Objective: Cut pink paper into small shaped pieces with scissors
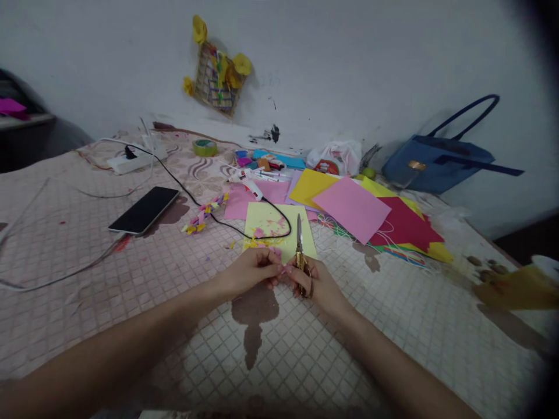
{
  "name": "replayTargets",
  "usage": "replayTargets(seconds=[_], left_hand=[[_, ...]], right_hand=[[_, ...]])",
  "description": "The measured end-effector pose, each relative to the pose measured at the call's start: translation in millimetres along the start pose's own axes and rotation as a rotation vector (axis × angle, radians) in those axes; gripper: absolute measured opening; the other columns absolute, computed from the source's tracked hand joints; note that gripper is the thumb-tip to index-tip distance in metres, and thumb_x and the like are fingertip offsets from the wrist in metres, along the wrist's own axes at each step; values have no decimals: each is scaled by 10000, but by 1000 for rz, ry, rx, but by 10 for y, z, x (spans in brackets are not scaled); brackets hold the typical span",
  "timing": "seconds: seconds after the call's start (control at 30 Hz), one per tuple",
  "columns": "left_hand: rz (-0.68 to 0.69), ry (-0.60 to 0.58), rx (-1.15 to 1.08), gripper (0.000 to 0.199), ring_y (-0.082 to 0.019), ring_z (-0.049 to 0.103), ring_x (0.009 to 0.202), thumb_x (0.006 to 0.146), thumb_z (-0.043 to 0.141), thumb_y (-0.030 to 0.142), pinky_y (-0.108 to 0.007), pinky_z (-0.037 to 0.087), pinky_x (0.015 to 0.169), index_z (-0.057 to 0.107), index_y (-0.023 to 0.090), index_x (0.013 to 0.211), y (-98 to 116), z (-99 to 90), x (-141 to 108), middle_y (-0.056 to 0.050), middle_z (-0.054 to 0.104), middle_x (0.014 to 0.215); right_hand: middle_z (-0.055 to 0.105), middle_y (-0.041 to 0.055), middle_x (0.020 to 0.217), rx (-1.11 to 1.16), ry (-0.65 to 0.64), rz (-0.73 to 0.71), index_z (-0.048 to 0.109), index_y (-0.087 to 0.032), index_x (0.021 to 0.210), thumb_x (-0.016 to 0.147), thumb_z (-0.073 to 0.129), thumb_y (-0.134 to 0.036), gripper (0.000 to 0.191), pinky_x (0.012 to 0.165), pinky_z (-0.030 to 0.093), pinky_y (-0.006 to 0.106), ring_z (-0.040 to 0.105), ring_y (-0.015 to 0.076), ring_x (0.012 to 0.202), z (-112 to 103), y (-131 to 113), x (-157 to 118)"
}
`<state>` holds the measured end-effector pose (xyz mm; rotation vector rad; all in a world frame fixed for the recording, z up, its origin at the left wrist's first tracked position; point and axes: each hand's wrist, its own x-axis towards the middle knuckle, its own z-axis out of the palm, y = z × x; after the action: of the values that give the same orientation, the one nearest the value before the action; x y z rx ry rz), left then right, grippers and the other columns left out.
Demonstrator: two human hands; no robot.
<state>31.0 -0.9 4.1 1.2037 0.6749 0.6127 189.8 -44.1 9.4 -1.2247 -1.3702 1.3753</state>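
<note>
Gold-handled scissors [299, 247] are held in my right hand [315, 284], with the blades pointing away from me. My left hand [254, 271] is closed in a pinch on a small pink paper piece [283, 270]. The fingertips of both hands meet at this piece. Just beyond them lies a pale yellow sheet [301, 233] scattered with pink and yellow paper scraps [261, 231]. A white glue gun [250, 185] rests behind the sheet, its black cord crossing over it. To the left is a string of small colourful paper pieces [204, 215].
A tablet [145, 210] and a white power strip [136, 159] lie at the left, with cables around them. Coloured sheets [353, 208] and white strings spread at the right. Green tape [205, 147] and a blue bag [439, 163] stand near the wall.
</note>
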Motion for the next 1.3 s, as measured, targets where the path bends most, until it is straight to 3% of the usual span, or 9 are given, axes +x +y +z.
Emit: replayTargets(seconds=[0.23, 0.43, 0.6, 0.8, 0.93, 1.1, 1.3], left_hand=[[6, 40, -6, 192, -70, 494, 491, 698, 599, 303, -202, 391, 498, 532, 128, 661, 60, 19, -9, 1, 547, 585], [14, 9, 16, 187, -79, 501, 505, 690, 604, 306, -207, 396, 508, 529, 136, 686, 19, -2, -4, 6, 543, 573], [15, -14, 20, 202, -78, 499, 508, 689, 605, 319, -206, 401, 505, 529, 132, 695, -2, -12, 5, 4, 538, 587], [0, 122, -77, 215, -69, 508, 516, 676, 625, 315, -205, 405, 528, 521, 127, 688, 66, -26, 5, -5, 558, 629], [47, 135, -132, 219, -79, 525, 546, 681, 625, 320, -224, 421, 575, 536, 124, 722, 81, -53, 0, -10, 571, 639], [76, 225, -208, 195, -108, 558, 668, 680, 634, 294, -238, 429, 640, 556, 118, 709, 121, -67, -12, -46, 605, 745], [122, 275, -345, 155, -99, 559, 670, 692, 630, 258, -249, 423, 683, 568, 117, 704, 121, -52, -6, -29, 592, 720]], right_hand=[[460, -36, 522, 22, 111, -1, 465, -154, 657, 789, 491, -388, 270, 380, 264, 179, 398, 57, 401, 9, -7, 1], [460, -45, 507, 36, 81, 56, 500, -153, 720, 749, 534, -404, 255, 374, 277, 174, 403, 61, 392, 35, -17, 3], [468, -49, 501, 34, 75, 24, 493, -157, 717, 761, 522, -409, 258, 380, 280, 170, 405, 57, 390, 32, 17, 6], [426, -53, 464, 23, 62, 32, 508, -157, 721, 810, 398, -502, 373, 373, 286, 179, 390, 64, 372, 59, 22, -31], [404, -56, 456, -16, 6, 51, 523, -153, 702, 807, 376, -530, 418, 382, 307, 180, 383, 64, 370, 55, 9, -77], [390, -57, 460, -102, -26, 77, 516, -151, 684, 806, 370, -534, 428, 375, 313, 181, 370, 64, 370, 77, 8, -116], [375, -60, 448, -198, -7, 50, 496, -157, 667, 815, 378, -503, 394, 357, 292, 179, 362, 68, 369, 166, 67, -137]])
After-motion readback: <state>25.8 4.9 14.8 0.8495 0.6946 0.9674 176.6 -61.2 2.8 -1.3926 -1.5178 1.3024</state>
